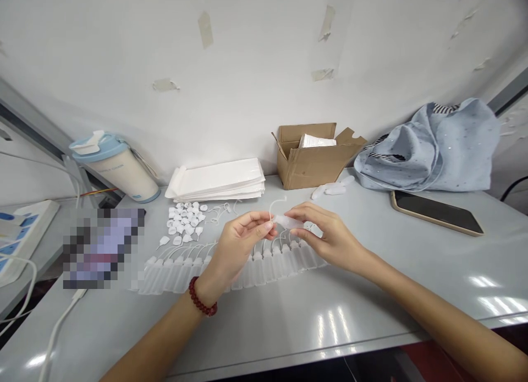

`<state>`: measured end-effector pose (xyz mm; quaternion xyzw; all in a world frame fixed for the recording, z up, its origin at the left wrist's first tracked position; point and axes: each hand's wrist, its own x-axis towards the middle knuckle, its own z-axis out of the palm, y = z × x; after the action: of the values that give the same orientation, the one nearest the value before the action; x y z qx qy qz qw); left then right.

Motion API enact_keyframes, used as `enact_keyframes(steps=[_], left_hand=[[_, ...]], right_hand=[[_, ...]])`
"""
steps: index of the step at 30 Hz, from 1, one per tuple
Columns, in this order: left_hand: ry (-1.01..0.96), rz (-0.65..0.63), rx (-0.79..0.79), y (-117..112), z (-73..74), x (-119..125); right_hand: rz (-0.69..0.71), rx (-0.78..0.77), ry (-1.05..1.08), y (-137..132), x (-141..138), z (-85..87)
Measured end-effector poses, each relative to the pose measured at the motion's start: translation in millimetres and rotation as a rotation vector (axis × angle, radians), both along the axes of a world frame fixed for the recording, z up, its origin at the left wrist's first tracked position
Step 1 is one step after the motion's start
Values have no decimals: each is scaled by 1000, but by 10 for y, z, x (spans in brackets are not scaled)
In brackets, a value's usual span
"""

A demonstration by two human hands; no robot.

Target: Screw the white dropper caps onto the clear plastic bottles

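A small translucent squeeze bottle (289,222) is held sideways above the desk between my two hands. My right hand (330,236) grips its body with thumb and fingers. My left hand (241,239) is closed at its neck, where a thin curved white tube (276,201) sticks up; whether the fingers hold the tube or a cap is hidden. Beneath both hands lies a row of similar bottles (284,261) with curved tubes, partly covered by my left hand. White caps (185,219) are heaped to the left, beside a few loose thin tubes (220,210).
Several loose bottles (335,188) lie before an open cardboard box (309,167). White envelopes (218,181) are stacked at the wall. A tumbler (119,167), a blurred-out device (103,247) with a cable and a power strip (31,233) are left; a blue bag (445,151) and phone (435,212) right.
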<state>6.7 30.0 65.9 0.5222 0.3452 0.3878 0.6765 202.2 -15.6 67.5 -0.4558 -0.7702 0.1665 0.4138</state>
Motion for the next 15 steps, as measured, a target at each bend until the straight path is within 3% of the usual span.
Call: enact_keyframes(steps=[5, 8, 12, 15], left_hand=[[60, 2, 42, -57, -23, 23], [154, 46, 160, -79, -23, 34], [332, 115, 515, -111, 115, 14], [445, 174, 771, -308, 246, -110]], right_hand=[[15, -27, 2, -28, -14, 2], [50, -53, -23, -54, -22, 9], [89, -44, -25, -60, -21, 16], [7, -64, 19, -36, 8, 1]])
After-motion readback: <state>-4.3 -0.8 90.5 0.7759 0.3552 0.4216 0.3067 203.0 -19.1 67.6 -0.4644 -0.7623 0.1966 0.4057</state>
